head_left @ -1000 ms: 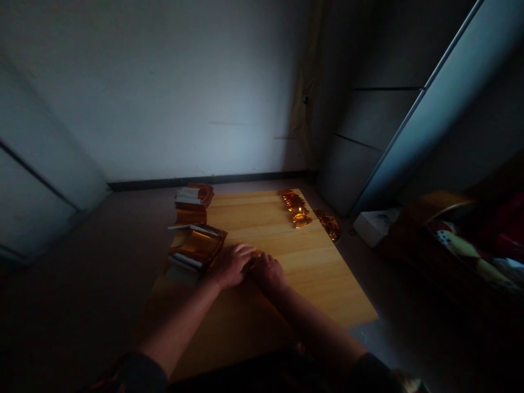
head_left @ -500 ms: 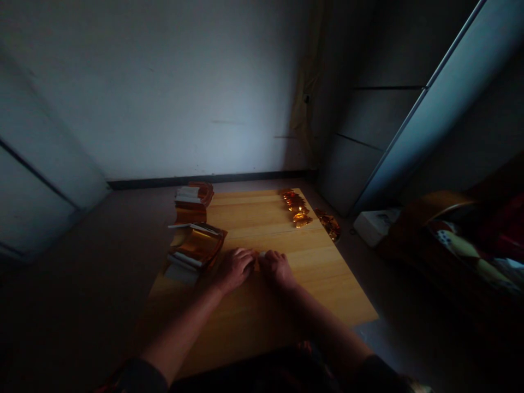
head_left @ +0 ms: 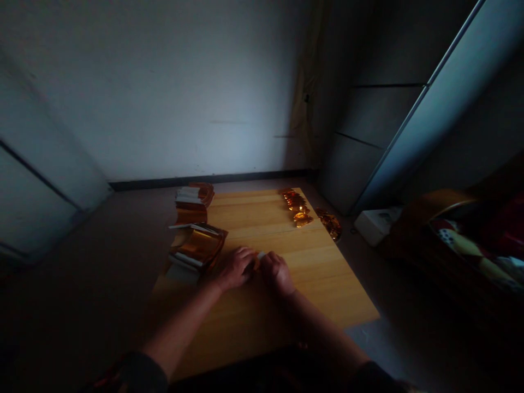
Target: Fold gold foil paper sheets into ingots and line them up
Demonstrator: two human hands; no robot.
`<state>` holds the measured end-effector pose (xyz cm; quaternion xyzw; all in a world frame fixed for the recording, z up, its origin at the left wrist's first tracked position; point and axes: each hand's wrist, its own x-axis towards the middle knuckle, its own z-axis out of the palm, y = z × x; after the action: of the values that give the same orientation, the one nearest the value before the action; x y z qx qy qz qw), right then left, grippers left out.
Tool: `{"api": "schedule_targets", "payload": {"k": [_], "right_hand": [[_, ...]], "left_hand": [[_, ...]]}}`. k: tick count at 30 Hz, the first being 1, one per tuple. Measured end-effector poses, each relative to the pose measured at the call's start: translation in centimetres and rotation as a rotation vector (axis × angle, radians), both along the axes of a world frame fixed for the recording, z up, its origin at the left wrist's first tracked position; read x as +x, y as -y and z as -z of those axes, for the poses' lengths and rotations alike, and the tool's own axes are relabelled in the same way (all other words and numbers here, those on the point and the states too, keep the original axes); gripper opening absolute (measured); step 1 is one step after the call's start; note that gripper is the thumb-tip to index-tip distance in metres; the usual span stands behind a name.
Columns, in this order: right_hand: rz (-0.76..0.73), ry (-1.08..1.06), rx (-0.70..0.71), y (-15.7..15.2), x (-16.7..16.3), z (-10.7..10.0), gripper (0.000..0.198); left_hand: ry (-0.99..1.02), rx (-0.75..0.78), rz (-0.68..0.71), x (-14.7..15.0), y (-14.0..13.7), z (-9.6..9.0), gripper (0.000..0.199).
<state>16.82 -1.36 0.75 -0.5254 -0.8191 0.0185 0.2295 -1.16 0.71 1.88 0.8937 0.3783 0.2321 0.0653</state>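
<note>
My left hand (head_left: 237,267) and my right hand (head_left: 277,272) meet over the middle of the wooden table (head_left: 319,267). Between them is a small sheet of orange-gold foil paper (head_left: 257,263) with a whitish edge, mostly covered by my fingers. Both hands are closed on it, the left from its left side, the right from its right. Left of my hands lie curled stacks of gold foil paper (head_left: 200,243) with white borders. At the table's far right corner a row of folded shiny gold foil pieces (head_left: 295,204) lies overlapped.
More gold foil pieces (head_left: 329,224) sit in a heap beyond the table's right edge, lower down. A white box (head_left: 373,226) is on the floor there. A wooden chair (head_left: 450,202) with cloths stands at the right. The wall (head_left: 196,109) rises behind the table.
My right hand has turned slightly at the wrist and its fingers curl more over the foil paper. My left hand stays nearly in place. The stacks and folded pieces have not moved.
</note>
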Motion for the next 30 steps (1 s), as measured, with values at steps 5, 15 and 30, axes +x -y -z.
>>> {"api": "schedule_targets", "payload": {"k": [5,15,30], "right_hand": [[-0.039,0.034,0.003,0.8,0.0,-0.2,0.013],[-0.271,0.215,0.004,1.2,1.1,-1.5,0.019],[-0.201,0.203,-0.057,0.4,3.4,-2.8,0.017]], "left_hand": [[-0.008,-0.036,0.038,-0.3,-0.1,0.0,0.031],[-0.027,-0.014,0.01,0.1,0.4,-0.4,0.029],[-0.069,0.095,-0.03,0.8,0.8,0.2,0.033]]}}
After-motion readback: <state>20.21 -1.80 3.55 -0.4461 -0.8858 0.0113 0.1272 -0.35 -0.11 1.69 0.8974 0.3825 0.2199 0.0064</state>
